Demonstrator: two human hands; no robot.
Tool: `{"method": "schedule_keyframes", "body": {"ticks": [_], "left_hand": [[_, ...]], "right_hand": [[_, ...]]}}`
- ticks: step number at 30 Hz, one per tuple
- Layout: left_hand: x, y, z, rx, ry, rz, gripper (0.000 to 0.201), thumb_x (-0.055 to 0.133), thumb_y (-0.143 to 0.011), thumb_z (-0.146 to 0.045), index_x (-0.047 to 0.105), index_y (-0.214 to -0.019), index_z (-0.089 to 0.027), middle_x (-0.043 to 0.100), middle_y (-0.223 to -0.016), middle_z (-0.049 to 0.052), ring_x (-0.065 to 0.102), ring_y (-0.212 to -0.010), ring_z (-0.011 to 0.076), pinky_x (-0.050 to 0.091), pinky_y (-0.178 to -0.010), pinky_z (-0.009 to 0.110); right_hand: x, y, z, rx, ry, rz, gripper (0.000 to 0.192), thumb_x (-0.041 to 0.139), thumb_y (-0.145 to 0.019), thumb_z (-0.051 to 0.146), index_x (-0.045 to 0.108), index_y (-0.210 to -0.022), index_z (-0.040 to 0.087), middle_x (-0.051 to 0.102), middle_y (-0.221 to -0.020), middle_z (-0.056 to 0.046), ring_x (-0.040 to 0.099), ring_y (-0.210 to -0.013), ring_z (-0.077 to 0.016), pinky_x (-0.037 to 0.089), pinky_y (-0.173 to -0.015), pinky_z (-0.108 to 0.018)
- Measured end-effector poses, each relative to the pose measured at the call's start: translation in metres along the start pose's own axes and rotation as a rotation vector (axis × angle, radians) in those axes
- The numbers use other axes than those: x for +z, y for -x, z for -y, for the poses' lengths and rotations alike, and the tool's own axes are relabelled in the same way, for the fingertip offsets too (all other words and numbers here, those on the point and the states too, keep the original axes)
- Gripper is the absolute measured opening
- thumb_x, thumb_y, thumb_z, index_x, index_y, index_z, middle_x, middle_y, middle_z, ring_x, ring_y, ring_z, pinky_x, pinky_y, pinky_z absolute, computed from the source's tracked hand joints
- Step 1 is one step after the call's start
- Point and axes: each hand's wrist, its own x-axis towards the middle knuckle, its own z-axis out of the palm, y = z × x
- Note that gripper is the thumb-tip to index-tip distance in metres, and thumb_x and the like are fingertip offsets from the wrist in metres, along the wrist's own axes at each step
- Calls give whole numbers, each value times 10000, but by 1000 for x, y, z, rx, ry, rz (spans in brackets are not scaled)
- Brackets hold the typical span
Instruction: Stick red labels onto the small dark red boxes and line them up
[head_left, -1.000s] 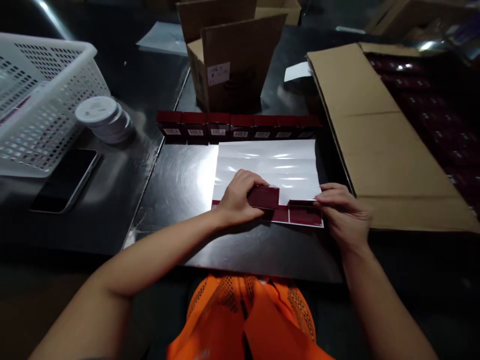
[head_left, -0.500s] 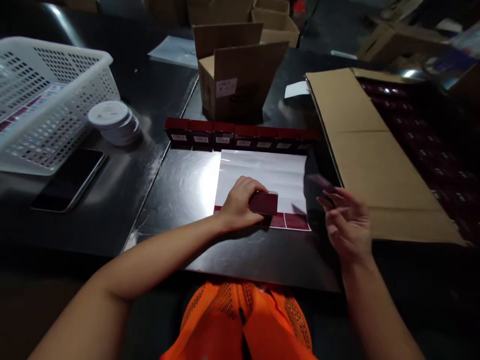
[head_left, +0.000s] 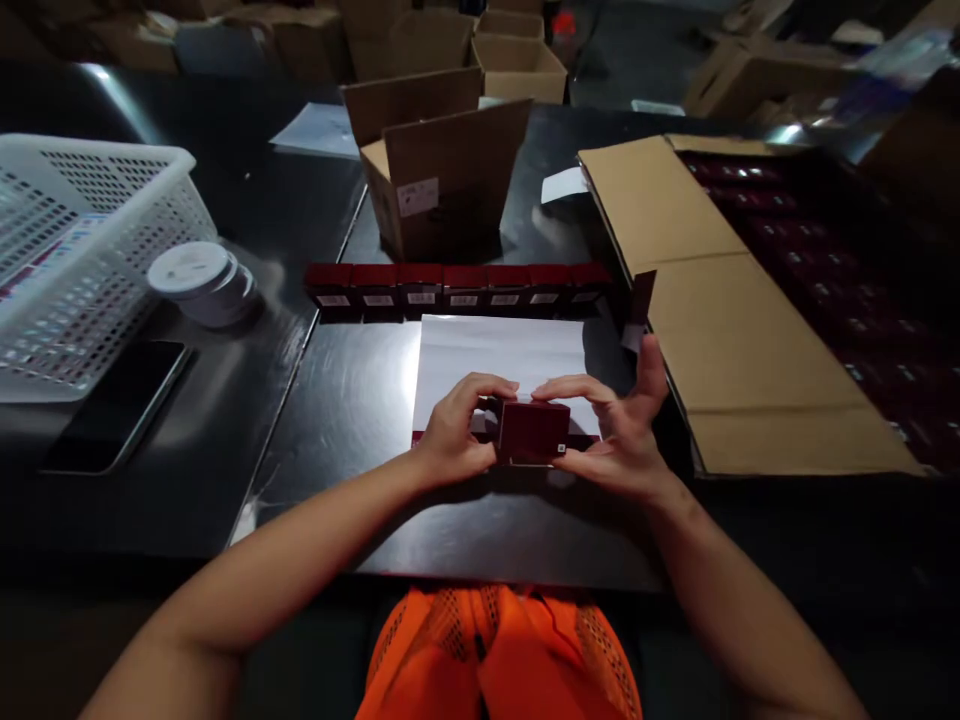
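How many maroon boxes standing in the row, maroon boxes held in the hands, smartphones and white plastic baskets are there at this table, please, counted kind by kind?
Row boxes, maroon: 7
Held box, maroon, between left hand and right hand: 1
Smartphone: 1
White plastic basket: 1
Total: 10

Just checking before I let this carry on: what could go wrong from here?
The dark red strip at the right hand's raised finger might bend or catch on the nearby carton flap. The small box, held between the right hand and left hand, could slip if either grip loosens. The white sheet below might shift if a hand drags it.
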Motion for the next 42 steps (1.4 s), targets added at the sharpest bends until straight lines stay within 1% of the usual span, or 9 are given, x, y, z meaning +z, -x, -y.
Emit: {"method": "schedule_keyframes", "body": {"ticks": [3,13,18,21,25,28,32,37,42], "left_hand": [[1,-1,-1,-2,-36,55,508,849,-714,-267,561,-1130,-225,688,-1110,93,694,-1072,232,594,-890,382],[-3,-6,-5,31,-163,152,493,827,-704,-328,597,-1129,-228,698,-1101,100,680,-1064,263,580,-905,427],[-2,-1,-16,119,-397,180,595,733,-815,-299,511,-1360,-215,685,-1193,135,653,-1145,295,555,-986,467],[2,4,-26,43,-360,164,531,721,-844,-234,535,-1341,-252,711,-1161,104,696,-1066,257,602,-911,416],[6,9,-30,-152,-204,46,455,813,-772,-218,627,-1186,-258,726,-1124,75,717,-1032,220,632,-859,370],[9,10,-26,-215,-141,11,443,846,-743,-231,638,-1135,-238,731,-1119,76,720,-1044,224,639,-860,388],[12,13,-22,-247,-104,11,440,859,-729,-254,643,-1111,-224,729,-1106,75,729,-1023,227,649,-817,373],[12,14,-23,-287,-100,14,448,860,-726,-241,638,-1115,-224,722,-1115,69,729,-998,215,643,-807,348],[11,12,-23,-237,-146,53,460,859,-716,-213,636,-1119,-228,720,-1076,47,719,-991,201,639,-792,329]], "right_hand": [[-1,7,-2,-89,30,-4,1281,883,-723,244,-69,-1567,392,713,-1063,-36,713,-955,-241,585,-920,-468],[14,21,11,204,-239,-180,1335,944,-618,266,-7,-1550,367,706,-1032,-11,702,-940,-217,605,-776,-351],[24,24,3,12,51,-148,1282,924,-639,210,45,-1553,402,693,-1068,-12,685,-967,-238,559,-911,-440],[22,24,4,-50,140,-138,1263,948,-616,332,110,-1556,423,632,-1142,-48,643,-1009,-264,562,-894,-461],[3,22,17,-57,429,-471,793,923,-592,514,586,-1300,392,490,-1218,-79,551,-1134,-309,541,-960,-484],[-11,22,24,-62,454,-628,340,840,-762,413,706,-1070,365,528,-1182,-66,588,-1138,-299,516,-1021,-511],[-16,21,28,162,132,-642,75,773,-845,359,735,-900,326,700,-962,-32,680,-1033,-256,550,-989,-486],[-15,16,27,683,-393,-416,189,863,-737,368,795,-891,281,785,-883,-7,724,-766,-162,601,-687,-279],[-12,15,26,760,-414,-250,179,880,-702,368,811,-824,258,782,-802,-20,727,-689,-175,611,-633,-278]]}}
